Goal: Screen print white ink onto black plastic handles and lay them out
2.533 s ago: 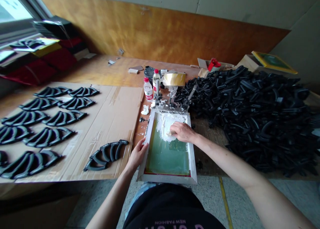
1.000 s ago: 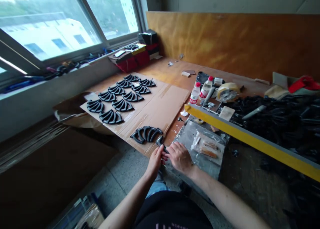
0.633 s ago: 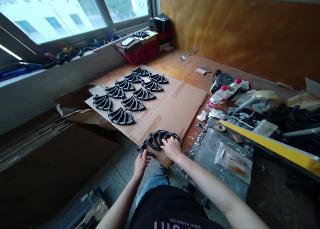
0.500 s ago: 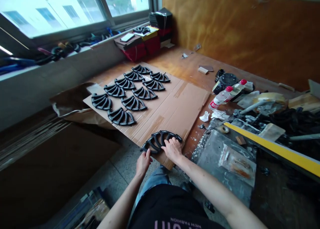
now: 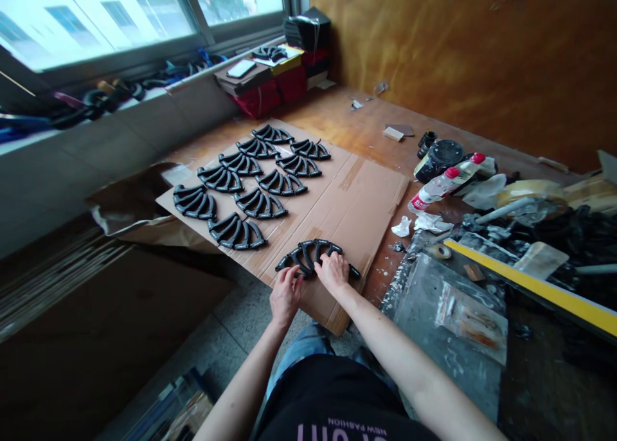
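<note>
Both my hands rest on a fan-shaped group of black curved plastic pieces [image 5: 313, 253] at the near edge of a cardboard sheet [image 5: 371, 190]. My left hand [image 5: 285, 293] has its fingers stretched forward, the tips touching the fan's left end. My right hand [image 5: 332, 272] lies on top of the fan's middle with its fingers spread over the pieces. Neither hand grips anything that I can see. Several more black fans [image 5: 255, 184] lie in two rows further back on the cardboard.
At right, a printing screen frame with a yellow edge [image 5: 530, 285] stands raised over a grey smeared base plate [image 5: 424, 299]. Behind it are two red-capped bottles [image 5: 446, 180], a tape roll [image 5: 525, 193] and a heap of black parts [image 5: 583, 235]. Red boxes [image 5: 270, 94] sit by the window.
The screen was lifted and I turned left. My left hand carried a black piece to the near fan and set it at the left end; both hands now rest on the fan.
</note>
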`<state>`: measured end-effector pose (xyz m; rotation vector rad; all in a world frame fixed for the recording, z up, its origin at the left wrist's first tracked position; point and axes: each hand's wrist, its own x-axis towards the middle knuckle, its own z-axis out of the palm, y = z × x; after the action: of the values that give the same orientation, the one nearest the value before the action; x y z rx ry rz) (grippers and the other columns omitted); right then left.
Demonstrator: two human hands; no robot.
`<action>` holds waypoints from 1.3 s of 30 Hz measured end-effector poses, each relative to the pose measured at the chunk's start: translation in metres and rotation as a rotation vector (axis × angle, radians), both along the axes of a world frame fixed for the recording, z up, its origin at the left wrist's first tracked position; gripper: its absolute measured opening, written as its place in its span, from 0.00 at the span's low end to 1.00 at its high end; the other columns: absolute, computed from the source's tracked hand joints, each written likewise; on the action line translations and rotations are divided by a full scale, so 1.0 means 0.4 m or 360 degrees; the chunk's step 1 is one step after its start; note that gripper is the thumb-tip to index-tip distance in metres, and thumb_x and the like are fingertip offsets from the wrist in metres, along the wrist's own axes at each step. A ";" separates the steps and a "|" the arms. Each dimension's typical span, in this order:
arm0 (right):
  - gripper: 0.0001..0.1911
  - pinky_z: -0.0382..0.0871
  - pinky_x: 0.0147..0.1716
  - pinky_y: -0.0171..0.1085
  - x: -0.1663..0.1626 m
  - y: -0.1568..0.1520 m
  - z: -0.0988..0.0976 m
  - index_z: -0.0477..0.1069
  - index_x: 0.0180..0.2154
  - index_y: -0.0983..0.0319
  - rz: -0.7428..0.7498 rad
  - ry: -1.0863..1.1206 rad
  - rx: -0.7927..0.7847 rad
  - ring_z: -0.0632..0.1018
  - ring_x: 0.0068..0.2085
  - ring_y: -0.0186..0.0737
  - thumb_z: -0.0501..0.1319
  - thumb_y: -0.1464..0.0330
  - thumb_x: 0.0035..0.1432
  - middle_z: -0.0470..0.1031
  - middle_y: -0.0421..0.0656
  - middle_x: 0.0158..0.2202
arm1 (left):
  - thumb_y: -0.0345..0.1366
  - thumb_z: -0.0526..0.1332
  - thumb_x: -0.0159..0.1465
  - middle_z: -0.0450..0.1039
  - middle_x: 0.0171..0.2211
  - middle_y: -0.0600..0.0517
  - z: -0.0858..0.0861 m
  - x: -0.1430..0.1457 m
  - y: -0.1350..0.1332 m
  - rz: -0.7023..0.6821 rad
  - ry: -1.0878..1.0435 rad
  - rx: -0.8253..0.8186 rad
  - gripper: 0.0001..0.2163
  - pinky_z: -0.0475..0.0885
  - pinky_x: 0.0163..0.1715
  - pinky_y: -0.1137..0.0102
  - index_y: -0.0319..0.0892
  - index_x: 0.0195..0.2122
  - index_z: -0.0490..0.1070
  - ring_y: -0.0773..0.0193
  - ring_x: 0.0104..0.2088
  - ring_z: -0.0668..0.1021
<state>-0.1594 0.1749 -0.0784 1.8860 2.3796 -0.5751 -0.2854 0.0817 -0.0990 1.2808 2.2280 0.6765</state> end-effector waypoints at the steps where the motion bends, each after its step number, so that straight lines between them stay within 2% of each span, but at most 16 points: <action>1: 0.16 0.65 0.45 0.45 0.004 0.003 -0.002 0.76 0.45 0.61 -0.0004 -0.0006 -0.0004 0.73 0.48 0.51 0.57 0.60 0.63 0.73 0.53 0.46 | 0.45 0.51 0.68 0.69 0.55 0.46 0.002 0.008 0.004 -0.0085 0.0079 0.0004 0.18 0.70 0.43 0.66 0.48 0.56 0.69 0.58 0.47 0.76; 4: 0.16 0.65 0.47 0.45 0.017 0.012 -0.002 0.76 0.45 0.62 -0.0009 -0.0036 -0.0002 0.73 0.49 0.51 0.58 0.61 0.62 0.73 0.54 0.46 | 0.46 0.50 0.68 0.68 0.55 0.43 0.001 0.017 0.030 -0.0192 0.0265 -0.0099 0.20 0.71 0.41 0.64 0.48 0.57 0.69 0.54 0.48 0.76; 11: 0.15 0.66 0.47 0.44 0.018 0.025 0.004 0.77 0.45 0.61 0.0022 -0.0040 -0.0026 0.73 0.50 0.50 0.58 0.63 0.60 0.73 0.53 0.48 | 0.46 0.49 0.69 0.71 0.50 0.43 -0.009 0.001 0.063 -0.0150 0.0287 -0.0019 0.19 0.70 0.42 0.63 0.45 0.54 0.71 0.54 0.44 0.77; 15: 0.14 0.66 0.46 0.45 0.011 0.026 -0.001 0.77 0.45 0.61 0.0026 0.0006 -0.0038 0.73 0.50 0.50 0.59 0.62 0.61 0.72 0.53 0.47 | 0.47 0.49 0.69 0.72 0.49 0.42 -0.012 -0.013 0.071 -0.0056 0.0283 -0.0020 0.20 0.70 0.41 0.63 0.44 0.55 0.69 0.53 0.44 0.77; 20: 0.14 0.67 0.45 0.42 0.014 0.033 -0.003 0.76 0.45 0.61 0.0067 0.0059 -0.0080 0.71 0.51 0.49 0.58 0.62 0.62 0.71 0.52 0.47 | 0.46 0.51 0.68 0.73 0.47 0.42 -0.016 -0.034 0.093 -0.0198 0.0281 -0.0028 0.20 0.69 0.45 0.62 0.42 0.53 0.71 0.53 0.43 0.77; 23: 0.15 0.67 0.46 0.45 0.019 0.032 0.015 0.74 0.47 0.60 0.0131 0.0017 -0.0084 0.71 0.51 0.50 0.57 0.60 0.64 0.70 0.52 0.47 | 0.47 0.51 0.68 0.73 0.47 0.42 -0.019 -0.040 0.096 -0.0241 0.0255 -0.0020 0.20 0.70 0.44 0.61 0.42 0.54 0.71 0.52 0.43 0.77; 26: 0.18 0.65 0.49 0.49 0.009 0.014 0.039 0.70 0.53 0.60 0.0294 0.0030 0.0079 0.68 0.53 0.52 0.56 0.60 0.64 0.70 0.54 0.49 | 0.46 0.49 0.69 0.72 0.51 0.41 -0.022 -0.049 0.089 -0.0255 0.0152 0.0019 0.21 0.70 0.49 0.60 0.41 0.56 0.69 0.52 0.47 0.77; 30: 0.25 0.57 0.57 0.59 -0.041 -0.027 0.041 0.65 0.57 0.56 0.0563 0.0156 0.0101 0.60 0.61 0.57 0.62 0.58 0.60 0.63 0.53 0.60 | 0.45 0.44 0.70 0.69 0.57 0.40 -0.025 -0.066 0.084 -0.0223 -0.0074 0.0027 0.23 0.67 0.56 0.59 0.39 0.60 0.64 0.54 0.56 0.73; 33: 0.25 0.47 0.59 0.68 -0.081 -0.046 0.016 0.65 0.58 0.55 0.0464 0.0143 0.0009 0.54 0.65 0.61 0.60 0.58 0.61 0.58 0.51 0.65 | 0.43 0.43 0.71 0.70 0.56 0.41 -0.027 -0.072 0.088 -0.0200 -0.0141 0.0021 0.22 0.66 0.57 0.59 0.38 0.59 0.65 0.55 0.57 0.73; 37: 0.21 0.44 0.61 0.66 -0.102 -0.048 -0.015 0.66 0.58 0.56 0.0271 0.0147 -0.0020 0.54 0.66 0.57 0.52 0.61 0.66 0.59 0.50 0.65 | 0.42 0.46 0.70 0.72 0.54 0.41 -0.031 -0.066 0.093 -0.0210 -0.0055 0.0058 0.21 0.68 0.55 0.58 0.39 0.57 0.67 0.56 0.54 0.75; 39: 0.21 0.45 0.61 0.66 -0.102 -0.047 -0.024 0.66 0.59 0.54 0.0211 0.0152 -0.0050 0.54 0.66 0.59 0.50 0.61 0.67 0.59 0.48 0.66 | 0.42 0.45 0.70 0.73 0.52 0.42 -0.034 -0.062 0.089 -0.0252 0.0004 0.0057 0.21 0.70 0.53 0.58 0.40 0.57 0.68 0.56 0.52 0.76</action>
<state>-0.2001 0.1559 -0.0880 1.7090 2.5145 -0.7012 -0.3101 0.1174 -0.1128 1.4585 2.0981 0.6576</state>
